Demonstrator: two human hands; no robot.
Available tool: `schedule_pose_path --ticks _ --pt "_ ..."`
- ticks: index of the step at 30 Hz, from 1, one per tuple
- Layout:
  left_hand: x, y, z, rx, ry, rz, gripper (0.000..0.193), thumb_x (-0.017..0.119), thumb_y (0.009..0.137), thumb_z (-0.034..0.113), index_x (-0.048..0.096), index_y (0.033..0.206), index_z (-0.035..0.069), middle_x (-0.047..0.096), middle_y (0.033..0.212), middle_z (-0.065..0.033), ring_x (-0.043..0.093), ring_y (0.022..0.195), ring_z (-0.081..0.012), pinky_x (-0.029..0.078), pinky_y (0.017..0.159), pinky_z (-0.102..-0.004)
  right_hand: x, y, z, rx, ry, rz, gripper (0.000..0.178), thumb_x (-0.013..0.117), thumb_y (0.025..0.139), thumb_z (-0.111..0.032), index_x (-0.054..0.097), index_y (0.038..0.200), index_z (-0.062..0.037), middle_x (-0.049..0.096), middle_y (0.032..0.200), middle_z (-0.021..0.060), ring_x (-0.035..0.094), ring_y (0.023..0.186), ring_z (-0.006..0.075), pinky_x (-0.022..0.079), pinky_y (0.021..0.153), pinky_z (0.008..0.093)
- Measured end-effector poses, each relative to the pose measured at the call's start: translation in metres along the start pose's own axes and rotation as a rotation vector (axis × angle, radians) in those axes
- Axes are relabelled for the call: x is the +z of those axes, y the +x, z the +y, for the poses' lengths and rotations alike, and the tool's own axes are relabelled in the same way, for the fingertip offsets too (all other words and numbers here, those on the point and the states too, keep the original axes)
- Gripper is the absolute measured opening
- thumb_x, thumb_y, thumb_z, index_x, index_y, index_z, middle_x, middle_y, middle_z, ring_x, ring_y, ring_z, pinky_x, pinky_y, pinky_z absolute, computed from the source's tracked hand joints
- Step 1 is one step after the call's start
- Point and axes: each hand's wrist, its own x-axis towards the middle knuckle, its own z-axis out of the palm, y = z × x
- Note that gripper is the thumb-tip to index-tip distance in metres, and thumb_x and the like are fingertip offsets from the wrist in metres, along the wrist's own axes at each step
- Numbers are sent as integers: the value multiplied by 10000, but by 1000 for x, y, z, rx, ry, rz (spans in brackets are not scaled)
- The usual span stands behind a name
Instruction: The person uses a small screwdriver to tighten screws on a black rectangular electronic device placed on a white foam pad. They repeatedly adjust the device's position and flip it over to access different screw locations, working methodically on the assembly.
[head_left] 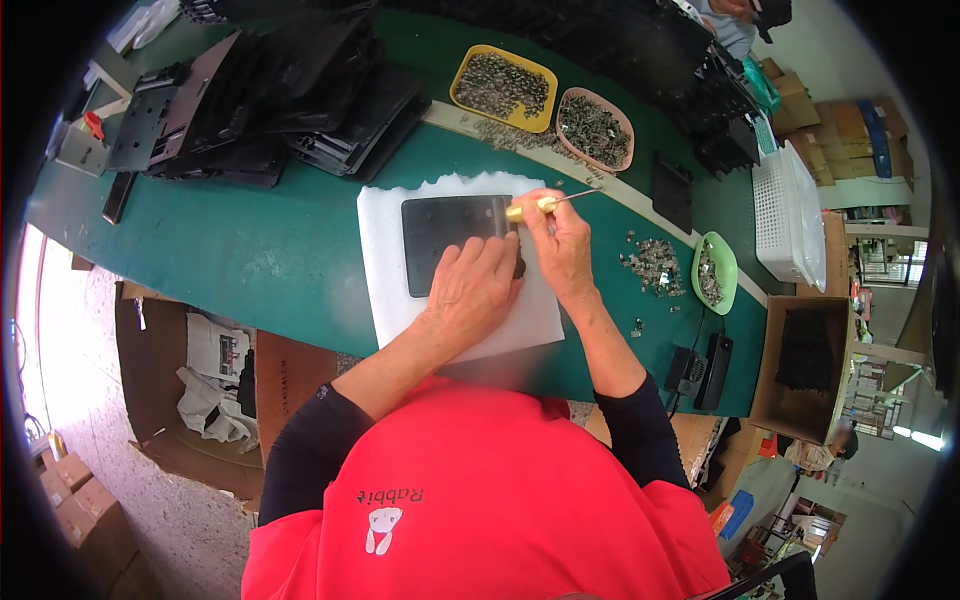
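Note:
A flat black panel (425, 235) lies on a sheet of white foam (385, 290) on the green table. My left hand (472, 292) rests on the panel's right part, fingers stretched out toward its right edge. Just beside those fingertips, my right hand (565, 250) is closed around a yellow-handled screwdriver (530, 207). The handle end is at the panel's upper right corner, and the thin metal shaft points away to the upper right. What lies under my left fingers is hidden.
Small metal parts fill a yellow tray (549, 110), a pink tray (628, 135) and a green bowl (728, 265); a loose pile (655, 266) lies nearby. Black panels are stacked (350, 130) at far left. A white basket (775, 215) and cardboard box (840, 375) stand right.

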Motion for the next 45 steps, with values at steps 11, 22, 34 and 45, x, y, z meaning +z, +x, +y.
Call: schedule_pose_path --ticks 11,22,34,45 --pt "11 -2 -3 74 30 134 190 696 758 152 644 922 71 529 855 -54 531 789 -253 388 682 -384 23 6 -6 -288 -285 167 155 624 907 -181 614 919 -26 642 876 165 631 806 379 522 704 442" --pt "-44 22 20 -140 -446 177 362 704 835 30 599 1182 17 570 951 -97 558 809 -214 468 706 -331 -34 -33 -9 312 406 116 146 550 847 -55 645 935 13 576 663 1 539 547 72 430 511 238" --pt "-59 63 32 -488 -1722 96 328 547 1009 224 535 1280 40 636 1140 -46 610 1002 -128 494 858 -289 -48 -51 -13 538 719 224 339 703 886 -195 634 1123 38 539 622 -31 467 465 50 349 415 232" --pt "-17 82 70 356 -748 122 322 688 831 71 581 1127 3 582 1149 -169 587 996 -273 475 856 -352 -100 -74 -29 743 1617 56 282 609 966 -327 636 1031 -54 665 827 36 401 411 73 301 379 224"
